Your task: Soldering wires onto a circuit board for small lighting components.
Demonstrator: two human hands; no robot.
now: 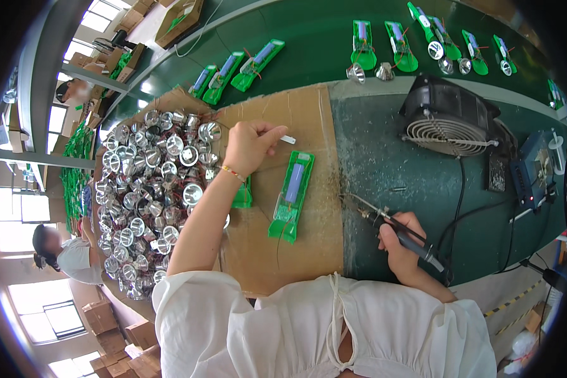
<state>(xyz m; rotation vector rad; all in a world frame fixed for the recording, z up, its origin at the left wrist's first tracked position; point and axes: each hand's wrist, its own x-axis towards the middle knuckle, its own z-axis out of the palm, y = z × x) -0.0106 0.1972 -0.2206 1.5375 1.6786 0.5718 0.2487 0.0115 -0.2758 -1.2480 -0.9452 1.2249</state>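
Note:
My left hand (249, 146) is raised over the cardboard sheet (309, 113), fingers closed on a small white piece (288, 139) that sticks out to the right. My right hand (403, 242) grips a black-handled soldering iron (394, 225), its tip pointing left toward the cardboard's right edge. Between the hands lies a green plastic housing with a blue battery cell (293, 194), thin wires trailing from its near end. Another green housing (243, 196) lies partly hidden under my left forearm.
A heap of shiny silver reflector cups (148, 189) covers the cardboard's left side. Several more green housings (400, 47) and loose reflectors line the green belt beyond. A black fan (450, 116) and a blue soldering station (535, 167) stand at right. Other people sit at far left.

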